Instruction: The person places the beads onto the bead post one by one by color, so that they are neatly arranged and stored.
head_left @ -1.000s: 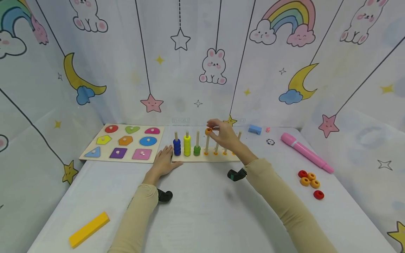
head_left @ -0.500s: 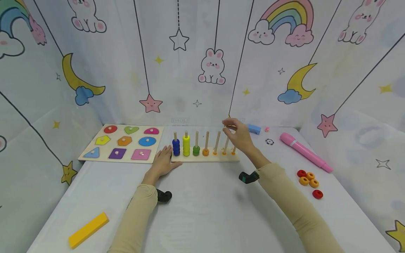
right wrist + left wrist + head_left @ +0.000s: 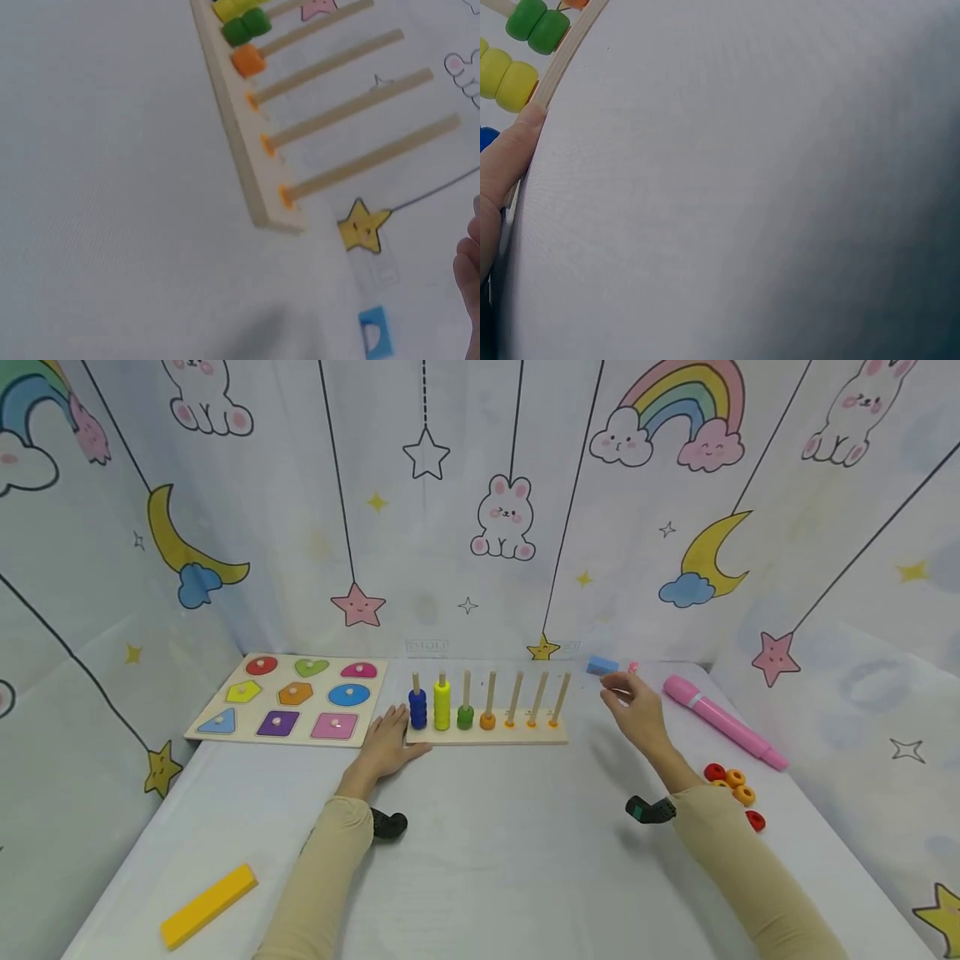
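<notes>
A wooden bead-stacking board (image 3: 525,737) with a row of upright pegs stands at the table's back middle. From the left, pegs carry blue beads (image 3: 417,710), yellow beads (image 3: 442,707), green beads (image 3: 465,717) and one orange bead (image 3: 487,722); the three rightmost pegs are bare. My left hand (image 3: 386,745) rests at the board's left end, fingers extended, its thumb (image 3: 514,146) touching the front edge in the left wrist view. Off to the right of the board, my right hand (image 3: 636,710) is in the air, fingers loosely bent, with nothing visible in them.
Left of the board lies a shape puzzle (image 3: 360,693). Loose orange beads (image 3: 736,778) and red beads (image 3: 715,772), partly behind the right sleeve, lie at right near a pink marker-shaped toy (image 3: 723,722). A blue block (image 3: 602,665) sits behind; a yellow bar (image 3: 210,906) lies front left.
The orange bead pinched in my right hand is now down on the fourth peg, released. That hand has moved right, away from the board. My left hand has stayed in place.
</notes>
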A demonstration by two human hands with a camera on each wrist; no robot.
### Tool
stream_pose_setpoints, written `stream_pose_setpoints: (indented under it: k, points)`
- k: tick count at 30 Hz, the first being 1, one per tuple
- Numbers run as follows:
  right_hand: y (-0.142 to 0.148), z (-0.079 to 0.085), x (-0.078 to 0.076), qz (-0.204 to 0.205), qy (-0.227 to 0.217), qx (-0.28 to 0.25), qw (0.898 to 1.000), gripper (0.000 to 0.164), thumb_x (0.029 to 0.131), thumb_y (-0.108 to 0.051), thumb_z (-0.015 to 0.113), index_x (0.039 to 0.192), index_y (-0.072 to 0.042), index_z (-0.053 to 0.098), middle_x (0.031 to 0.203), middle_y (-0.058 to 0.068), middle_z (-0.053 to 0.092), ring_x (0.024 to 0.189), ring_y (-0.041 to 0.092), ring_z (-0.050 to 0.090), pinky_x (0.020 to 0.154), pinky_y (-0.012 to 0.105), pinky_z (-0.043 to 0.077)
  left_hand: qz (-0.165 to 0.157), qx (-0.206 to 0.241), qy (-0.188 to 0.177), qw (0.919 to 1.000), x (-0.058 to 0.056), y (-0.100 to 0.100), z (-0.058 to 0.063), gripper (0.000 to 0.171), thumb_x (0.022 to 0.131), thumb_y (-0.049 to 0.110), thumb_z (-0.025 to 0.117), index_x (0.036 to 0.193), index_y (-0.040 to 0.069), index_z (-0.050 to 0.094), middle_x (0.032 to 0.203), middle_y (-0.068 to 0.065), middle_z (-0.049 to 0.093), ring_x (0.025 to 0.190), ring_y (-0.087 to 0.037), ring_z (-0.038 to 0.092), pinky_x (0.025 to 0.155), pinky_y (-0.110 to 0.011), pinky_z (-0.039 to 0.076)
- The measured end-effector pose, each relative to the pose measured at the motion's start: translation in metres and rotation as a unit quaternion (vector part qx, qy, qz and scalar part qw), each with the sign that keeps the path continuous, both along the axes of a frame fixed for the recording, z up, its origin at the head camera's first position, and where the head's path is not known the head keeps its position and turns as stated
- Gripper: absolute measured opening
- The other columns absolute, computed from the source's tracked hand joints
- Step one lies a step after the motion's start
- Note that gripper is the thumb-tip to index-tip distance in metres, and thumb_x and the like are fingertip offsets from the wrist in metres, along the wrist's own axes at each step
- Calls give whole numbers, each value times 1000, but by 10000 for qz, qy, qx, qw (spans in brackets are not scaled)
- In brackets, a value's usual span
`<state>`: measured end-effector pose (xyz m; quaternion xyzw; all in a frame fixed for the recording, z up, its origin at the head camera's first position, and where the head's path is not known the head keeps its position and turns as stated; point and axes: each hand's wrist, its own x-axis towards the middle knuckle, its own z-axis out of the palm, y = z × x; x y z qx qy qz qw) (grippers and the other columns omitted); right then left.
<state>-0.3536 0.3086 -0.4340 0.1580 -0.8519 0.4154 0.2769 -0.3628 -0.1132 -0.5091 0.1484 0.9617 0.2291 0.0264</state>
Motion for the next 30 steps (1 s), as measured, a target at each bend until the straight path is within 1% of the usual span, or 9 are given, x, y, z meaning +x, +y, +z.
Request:
stream_pose_setpoints:
  k: [3, 9, 14, 17, 18, 21, 25, 27, 30]
  points:
    - [23, -7, 10, -222, -132, 208, 9994, 22, 88, -2, 64, 109, 5, 61, 105, 16, 65, 99, 31, 62, 84, 18, 49, 9, 30, 5, 10000, 0, -1, 0, 88, 90, 49, 58, 147, -6, 21, 154, -21, 16, 142, -35, 7, 114, -49, 2]
    - [73, -21, 38, -605, -699, 591, 9940, 24, 91, -8, 62, 112, 2, 60, 108, 16, 64, 101, 30, 59, 82, 10, 46, 12, 1, -53, 10000, -1, -1, 0, 89, 90, 52, 57, 148, -4, 20, 155, -19, 14, 143, -33, 6, 115, -47, 1]
    - [108, -27, 68, -1069, -1003, 977, 9844, 28, 93, -16, 60, 116, 0, 59, 111, 16, 63, 104, 31, 58, 84, 9, 45, 0, 26, -12, 10000, -1, -1, -1, 88, 89, 51, 57, 147, -5, 20, 154, -20, 15, 142, -34, 7, 114, -48, 1]
    - [126, -30, 84, -1352, -1131, 1126, 9779, 30, 95, -20, 58, 116, 1, 58, 112, 17, 62, 105, 33, 57, 82, 4, 41, -12, 15, 32, 10000, -1, -1, -1, 88, 89, 50, 58, 147, -6, 21, 154, -21, 16, 142, -35, 8, 114, -49, 2]
    - [131, -32, 88, -1466, -1226, 1149, 9748, 32, 95, -22, 57, 117, 0, 58, 113, 18, 61, 106, 35, 56, 85, 8, 43, -21, 25, 47, 10000, -1, -1, 0, 88, 89, 50, 58, 146, -7, 21, 153, -21, 17, 142, -36, 8, 114, -50, 3]
    - [145, -36, 99, -1758, -1408, 1187, 9670, 32, 95, -23, 56, 117, 1, 58, 114, 21, 60, 107, 38, 54, 80, 5, 40, -34, 7, 40, 10000, 0, -1, -1, 88, 90, 50, 58, 146, -6, 21, 153, -22, 16, 142, -36, 8, 114, -50, 3]
    - [154, -39, 110, -2050, -1491, 1367, 9576, 29, 93, -18, 57, 114, 2, 59, 109, 25, 62, 101, 41, 57, 72, 16, 43, -34, -24, -24, 10000, -1, -1, -1, 89, 90, 51, 56, 147, -5, 20, 154, -20, 15, 142, -35, 6, 114, -48, 1]
    - [154, -39, 113, -2070, -1524, 1455, 9554, 28, 93, -15, 57, 112, 4, 58, 108, 27, 62, 99, 42, 57, 77, 30, 48, -40, -21, -16, 10000, -1, -1, -1, 89, 90, 51, 56, 147, -6, 20, 154, -21, 15, 142, -35, 7, 114, -49, 1]
    - [153, -40, 115, -2077, -1658, 1475, 9527, 29, 93, -15, 56, 113, 5, 58, 108, 29, 61, 98, 44, 57, 77, 48, 48, -43, -18, 12, 10000, -2, -1, -1, 89, 90, 51, 56, 146, -7, 20, 153, -22, 16, 142, -36, 7, 114, -49, 2]
